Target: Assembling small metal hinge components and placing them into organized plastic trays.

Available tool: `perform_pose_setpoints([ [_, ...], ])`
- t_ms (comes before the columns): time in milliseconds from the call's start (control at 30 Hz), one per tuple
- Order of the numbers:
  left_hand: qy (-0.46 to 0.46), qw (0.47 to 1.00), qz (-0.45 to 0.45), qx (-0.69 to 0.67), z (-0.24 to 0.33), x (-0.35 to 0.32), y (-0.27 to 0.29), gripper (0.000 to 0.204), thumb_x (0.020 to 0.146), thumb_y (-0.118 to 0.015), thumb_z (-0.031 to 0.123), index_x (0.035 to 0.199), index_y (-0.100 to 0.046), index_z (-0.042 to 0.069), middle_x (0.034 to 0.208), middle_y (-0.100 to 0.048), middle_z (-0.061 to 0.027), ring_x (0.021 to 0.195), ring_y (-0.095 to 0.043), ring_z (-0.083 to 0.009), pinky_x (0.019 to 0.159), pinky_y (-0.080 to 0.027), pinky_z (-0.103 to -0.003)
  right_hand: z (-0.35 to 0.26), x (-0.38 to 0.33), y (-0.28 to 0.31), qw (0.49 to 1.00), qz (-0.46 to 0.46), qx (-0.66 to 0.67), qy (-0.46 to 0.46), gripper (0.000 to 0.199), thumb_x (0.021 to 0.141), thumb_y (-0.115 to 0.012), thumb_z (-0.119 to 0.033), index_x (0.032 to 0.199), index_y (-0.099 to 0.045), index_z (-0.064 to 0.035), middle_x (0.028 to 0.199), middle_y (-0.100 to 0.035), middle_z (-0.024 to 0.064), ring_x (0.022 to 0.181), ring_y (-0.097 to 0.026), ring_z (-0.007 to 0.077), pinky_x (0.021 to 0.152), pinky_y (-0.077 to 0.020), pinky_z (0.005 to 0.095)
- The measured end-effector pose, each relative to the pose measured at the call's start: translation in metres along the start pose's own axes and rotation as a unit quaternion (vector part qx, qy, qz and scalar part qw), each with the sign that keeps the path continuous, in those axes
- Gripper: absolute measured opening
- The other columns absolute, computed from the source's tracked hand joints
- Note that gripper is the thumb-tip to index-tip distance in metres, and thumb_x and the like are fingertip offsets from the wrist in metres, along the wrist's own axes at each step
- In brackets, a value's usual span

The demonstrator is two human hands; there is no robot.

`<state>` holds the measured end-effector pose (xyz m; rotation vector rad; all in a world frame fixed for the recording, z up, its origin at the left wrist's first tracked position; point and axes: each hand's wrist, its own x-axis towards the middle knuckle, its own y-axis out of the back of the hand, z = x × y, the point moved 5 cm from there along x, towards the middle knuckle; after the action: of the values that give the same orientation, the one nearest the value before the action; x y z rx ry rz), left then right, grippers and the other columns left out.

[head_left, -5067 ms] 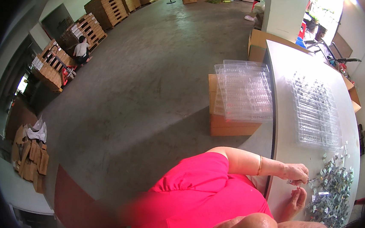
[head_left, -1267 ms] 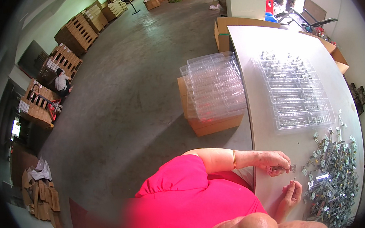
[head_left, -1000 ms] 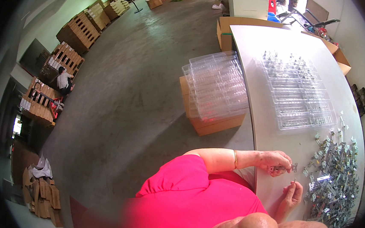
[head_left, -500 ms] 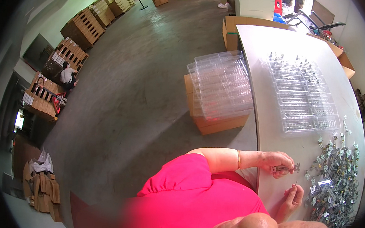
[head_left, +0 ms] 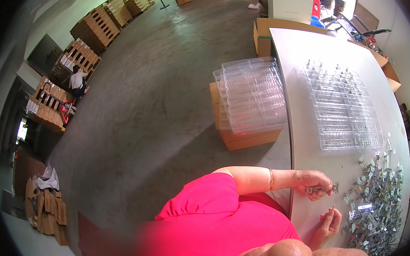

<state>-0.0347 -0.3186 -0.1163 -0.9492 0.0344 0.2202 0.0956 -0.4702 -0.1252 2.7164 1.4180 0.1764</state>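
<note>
My left hand (head_left: pixel 313 181), with a bracelet on the wrist, is closed around a small metal hinge-like fitting (head_left: pixel 335 188) over the near part of the white table (head_left: pixel 309 163). One end of the fitting sticks out past the fingers. Just nearer, my right hand (head_left: pixel 330 223) pinches a thin metal piece like a screw (head_left: pixel 333 207), its tip pointing up. The two hands are apart. To their right lies a heap of similar metal fittings (head_left: pixel 377 206).
Clear plastic compartment trays (head_left: pixel 345 109) containing metal parts lie farther up the table. More clear trays (head_left: pixel 250 95) rest on a cardboard box (head_left: pixel 249 141) left of the table. A person (head_left: pixel 77 81) crouches by stacked pallets (head_left: pixel 81 56) far left.
The view has shifted slightly, so the table and trays sit a little farther right. Both hands keep nearly the same pose and grip.
</note>
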Motion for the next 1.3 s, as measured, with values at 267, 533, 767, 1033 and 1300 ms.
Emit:
perform_pose_setpoints([
  [267, 0.010, 1.000, -0.002, -0.009, -0.001, 0.001, 0.001, 0.016, 0.094, -0.060, 0.017, 0.093, -0.063, 0.001, 0.058, -0.050, -0.0022, 0.045, -0.042, -0.0126, 0.044, -0.033, -0.030, -0.006, -0.001, -0.001, 1.000, -0.005, -0.003, 0.012, 0.011, 0.105, -0.056, -0.015, 0.107, -0.062, -0.0055, 0.084, -0.056, -0.0028, 0.071, -0.050, 0.0041, 0.065, -0.0415, 0.0183],
  [533, 0.012, 1.000, 0.000, -0.003, -0.001, 0.001, -0.001, 0.017, 0.094, -0.059, 0.017, 0.094, -0.062, 0.001, 0.057, -0.050, -0.0014, 0.045, -0.042, -0.0123, 0.044, -0.034, -0.029, -0.007, -0.003, -0.003, 1.000, 0.022, 0.001, -0.003, 0.011, 0.105, -0.056, -0.014, 0.107, -0.061, -0.0050, 0.085, -0.056, -0.0026, 0.071, -0.050, 0.0043, 0.065, -0.0418, 0.0184],
  [767, 0.016, 1.000, -0.002, -0.008, -0.003, 0.003, 0.003, 0.016, 0.093, -0.061, 0.018, 0.091, -0.064, 0.002, 0.059, -0.052, -0.0043, 0.047, -0.044, -0.0150, 0.045, -0.033, -0.031, -0.008, -0.002, -0.003, 1.000, 0.006, -0.002, 0.003, 0.011, 0.105, -0.055, -0.014, 0.107, -0.061, -0.0046, 0.085, -0.056, -0.0025, 0.071, -0.050, 0.0048, 0.066, -0.0417, 0.0188],
  [1033, 0.020, 1.000, -0.005, -0.003, -0.001, 0.001, 0.000, 0.016, 0.094, -0.059, 0.016, 0.096, -0.061, 0.001, 0.058, -0.050, -0.0028, 0.046, -0.042, -0.0133, 0.045, -0.032, -0.030, -0.011, -0.003, -0.004, 1.000, 0.007, -0.009, 0.002, 0.010, 0.105, -0.055, -0.013, 0.106, -0.061, -0.0040, 0.080, -0.054, -0.0018, 0.070, -0.049, 0.0058, 0.066, -0.0406, 0.0199],
  [1300, 0.025, 1.000, -0.013, -0.011, -0.002, 0.002, 0.001, 0.017, 0.095, -0.059, 0.017, 0.096, -0.062, 0.001, 0.059, -0.050, -0.0026, 0.046, -0.043, -0.0133, 0.045, -0.033, -0.030, -0.010, -0.003, -0.004, 1.000, 0.000, -0.004, 0.006, 0.011, 0.105, -0.056, -0.014, 0.105, -0.061, -0.0041, 0.080, -0.054, -0.0020, 0.070, -0.048, 0.0054, 0.065, -0.0402, 0.0194],
])
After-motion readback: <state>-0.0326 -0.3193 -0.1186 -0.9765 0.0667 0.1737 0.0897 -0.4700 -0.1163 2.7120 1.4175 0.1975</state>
